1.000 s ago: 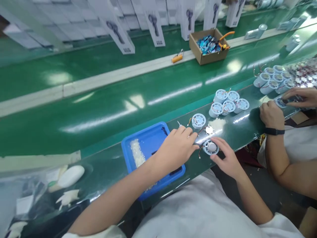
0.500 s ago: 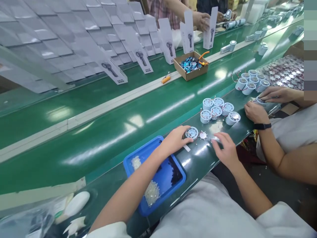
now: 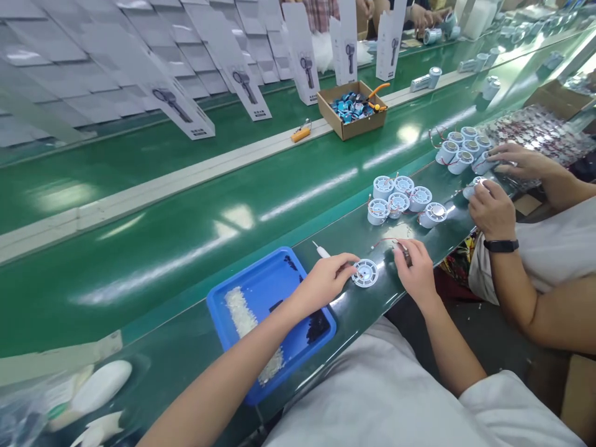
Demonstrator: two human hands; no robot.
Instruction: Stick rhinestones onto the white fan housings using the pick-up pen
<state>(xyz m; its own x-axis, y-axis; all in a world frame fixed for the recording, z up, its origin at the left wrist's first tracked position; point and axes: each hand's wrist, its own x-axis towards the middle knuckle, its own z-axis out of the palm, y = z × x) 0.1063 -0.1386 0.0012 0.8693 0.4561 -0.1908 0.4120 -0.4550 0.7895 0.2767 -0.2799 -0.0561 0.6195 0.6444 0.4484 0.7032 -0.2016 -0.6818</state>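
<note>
My left hand (image 3: 331, 276) pinches the edge of a round, pale blue fan housing (image 3: 365, 274) with a spoked ring, lying on the green bench. To its right, my right hand (image 3: 418, 271) is closed around a small dark round part with a thin red wire (image 3: 388, 239) trailing to the left. Fingers cover most of that part. Just behind my left hand lies a white-handled tool (image 3: 322, 251) with a thin metal tip. Beneath my left forearm sits a blue tray (image 3: 218, 310) with small white pieces (image 3: 239, 310) and black pieces (image 3: 317, 326).
Several fan housings (image 3: 399, 203) stand grouped ahead on the right. A co-worker's hands (image 3: 493, 208) handle similar parts at the right. Across the green conveyor (image 3: 186, 248) are a cardboard box (image 3: 351, 127) of blue parts with orange-handled pliers, an orange cylinder (image 3: 300, 133) and white cartons (image 3: 300, 56).
My right hand, earlier open, now holds the small wired part. The white spoked piece beside the housing no longer shows separately. The housing is now nearer me, and the co-worker's hands have moved apart.
</note>
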